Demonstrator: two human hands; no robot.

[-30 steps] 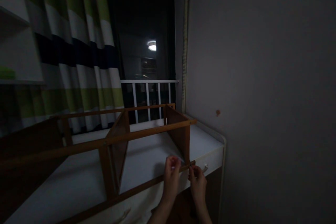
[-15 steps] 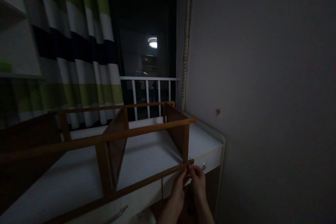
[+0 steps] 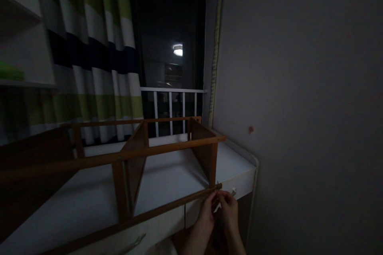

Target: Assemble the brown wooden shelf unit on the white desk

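A brown wooden shelf frame (image 3: pixel 167 149) lies on its side on a white desk (image 3: pixel 167 175), its panels standing upright between long rails. Both my hands meet at the right end of its lower front rail (image 3: pixel 173 205). My left hand (image 3: pixel 207 209) is closed in a pinch just below that rail end. Close beside it on the right, my right hand (image 3: pixel 229 205) pinches too, thumb and fingertips together. A thin dark piece (image 3: pixel 218 184) sticks up at the rail end above the fingertips; it is too small and dim to name. What the fingertips hold is hidden.
Drawers with handles (image 3: pixel 137 243) form the desk's front, below the frame. A raised edge (image 3: pixel 257 163) bounds the desk at the right, by a grey wall (image 3: pixel 299 87). Behind are a striped curtain (image 3: pixel 98 55), a dark window and a white railing (image 3: pixel 173 89).
The view has shifted slightly, so the scene sits a little further right. My hands stay at the same rail end, both still pinching, with the right fingers slightly repositioned.
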